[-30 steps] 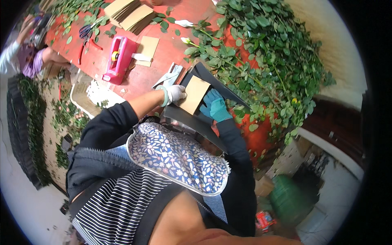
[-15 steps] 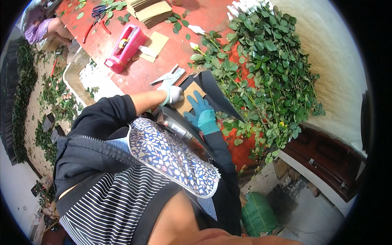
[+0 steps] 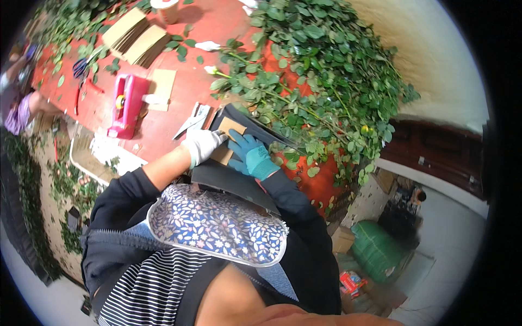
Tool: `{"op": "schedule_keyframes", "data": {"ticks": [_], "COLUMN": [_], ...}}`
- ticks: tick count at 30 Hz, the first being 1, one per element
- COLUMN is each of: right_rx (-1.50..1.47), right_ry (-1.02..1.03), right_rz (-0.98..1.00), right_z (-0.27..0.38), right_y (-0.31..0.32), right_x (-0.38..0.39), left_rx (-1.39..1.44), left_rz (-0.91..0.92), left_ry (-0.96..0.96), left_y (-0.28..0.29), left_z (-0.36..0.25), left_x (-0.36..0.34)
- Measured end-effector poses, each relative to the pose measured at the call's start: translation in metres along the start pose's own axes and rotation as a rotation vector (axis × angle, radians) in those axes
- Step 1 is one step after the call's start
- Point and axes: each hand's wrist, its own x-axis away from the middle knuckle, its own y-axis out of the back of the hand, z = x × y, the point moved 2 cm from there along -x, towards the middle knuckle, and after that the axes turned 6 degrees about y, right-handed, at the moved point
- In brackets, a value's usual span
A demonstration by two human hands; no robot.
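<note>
A piece of brown cardboard [image 3: 232, 124] lies on a black sheet [image 3: 235, 186] at the table's near edge. My left hand [image 3: 202, 146], in a white glove, has its fingers curled at the cardboard's left edge. My right hand [image 3: 251, 156], in a teal glove, rests on the cardboard with fingers spread. One flap of the black sheet stands up close to my blue floral apron [image 3: 217, 228]; another part curves away beyond the cardboard. Just beyond my left hand lies a pale cutting tool [image 3: 194, 120], its kind not clear.
A pink tape dispenser [image 3: 128, 106], stacked brown cardboard [image 3: 136, 38], red-handled pliers [image 3: 78, 100] and a paper cup [image 3: 167, 11] stand on the red table. Leafy rose stems [image 3: 337, 76] pile up at right. A plastic crate [image 3: 81, 155] sits at left. Another person [image 3: 24, 106] is at far left.
My view has turned, shifting the table items leftward. The black sheet's far part has sunk lower, and its near flap shows more fully. Both hands stay at the cardboard.
</note>
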Motion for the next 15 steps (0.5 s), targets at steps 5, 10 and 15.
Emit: {"op": "schedule_keyframes", "data": {"ticks": [5,10,15], "right_rx": [-0.785,-0.198,0.41], "right_ry": [-0.126,-0.212,-0.204], "right_rz": [0.269,-0.466,-0.055], "right_z": [0.045,-0.035,-0.126], "right_y": [0.188,0.215,0.115], "right_x": [0.01,-0.023,-0.05], "left_rx": [-0.037,-0.085,-0.057], "left_rz": [0.002,-0.007,-0.022], "left_ry": [0.038,0.055,0.036], "left_y": [-0.004,-0.009,-0.008], "left_z": [0.002,0.001,-0.004], "left_x": [0.007,0.009,0.009]}}
